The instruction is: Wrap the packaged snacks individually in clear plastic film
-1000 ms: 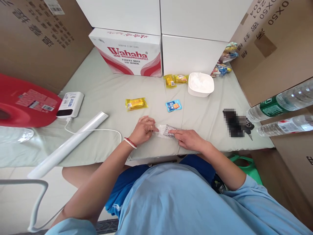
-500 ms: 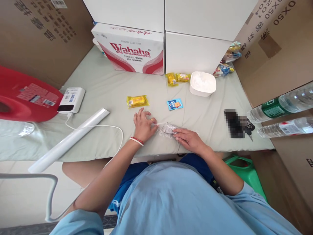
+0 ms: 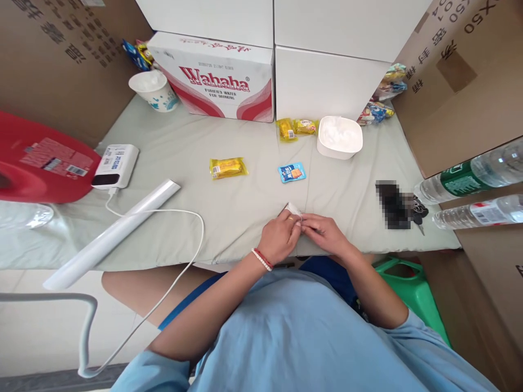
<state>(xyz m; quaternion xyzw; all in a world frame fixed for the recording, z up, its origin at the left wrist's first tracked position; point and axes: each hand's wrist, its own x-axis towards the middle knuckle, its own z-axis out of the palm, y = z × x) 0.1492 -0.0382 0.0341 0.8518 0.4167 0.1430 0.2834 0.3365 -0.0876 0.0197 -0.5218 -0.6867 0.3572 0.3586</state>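
The blue packet (image 3: 292, 172) lies flat on the table (image 3: 196, 147), and I take it as the landmark. The small wrapper (image 3: 293, 209), pale and only partly visible, is held between the two hands on the person's side of the blue packet, with bare cloth between them. Probably it is held by both hands because it is thin and light, and one hand alone would let it slide or turn. Whether its lower side touches the cloth, I cannot tell.

The yellow packet (image 3: 228, 168) rests to the left of the blue packet, and the white tub (image 3: 340, 149) stands beyond it and to the right. This placing seems practical: both are within reach, but apart from the place where the fingers work.

The left hand (image 3: 280, 237) is turned inward, its back upward, with the fingers curled and gripping the small wrapper; some of their tips are hidden. Its wrist, with a bracelet (image 3: 261, 260), is slightly bent. The right hand (image 3: 324, 233) comes from the other side, thumb and forefinger closed in a pinch at the wrapper's near edge, touching the left fingertips. Both forearms point inward, toward the blue packet's near side.
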